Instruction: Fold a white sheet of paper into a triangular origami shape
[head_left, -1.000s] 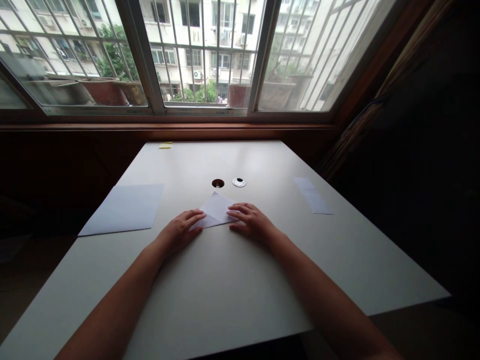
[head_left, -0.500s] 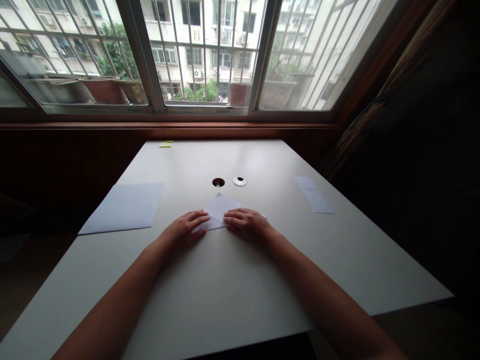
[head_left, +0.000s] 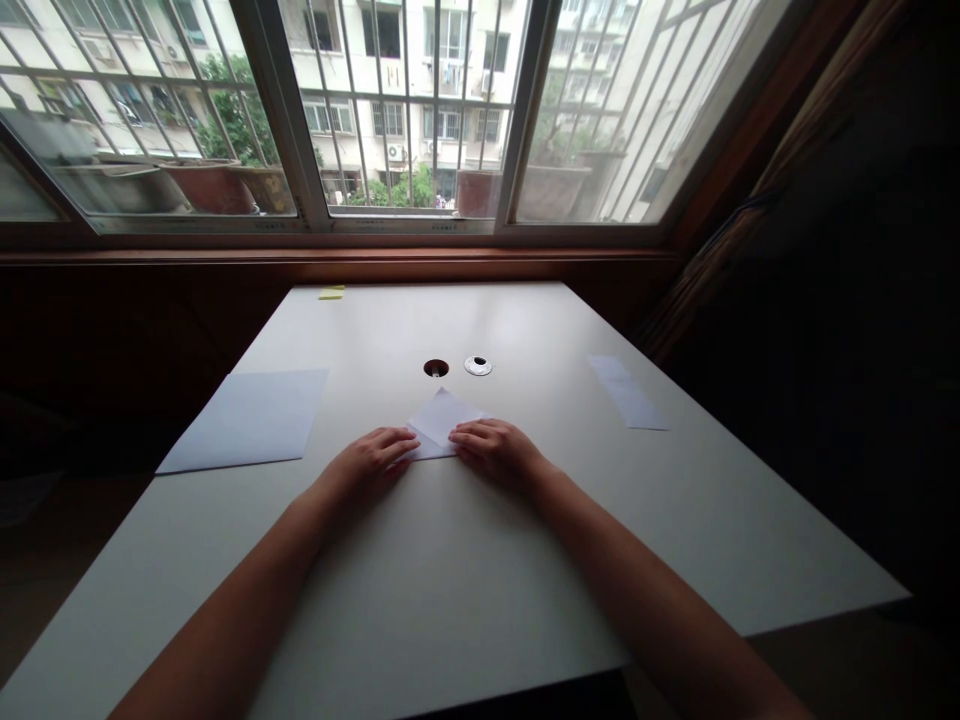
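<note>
A white sheet of paper (head_left: 441, 418), folded with a point at its far side, lies flat on the white table (head_left: 450, 600) in front of me. My left hand (head_left: 373, 452) has its fingers closed over the sheet's left corner. At the right side, my right hand (head_left: 495, 448) presses on the paper with bent fingers held together. Both hands cover parts of the sheet, so its side corners are mostly hidden. The fingertips of the two hands are a small gap apart.
A stack of white paper (head_left: 247, 420) lies at the table's left edge, and a paper strip (head_left: 628, 392) on the right. Beyond the folded sheet are a round cable hole (head_left: 436, 368) and its cover (head_left: 478, 366). A yellow sticky note (head_left: 331, 293) sits at the far left.
My left fingers have shifted slightly, and the left thumb is tucked closer to the paper's edge. The right hand stays nearly still on the sheet.
</note>
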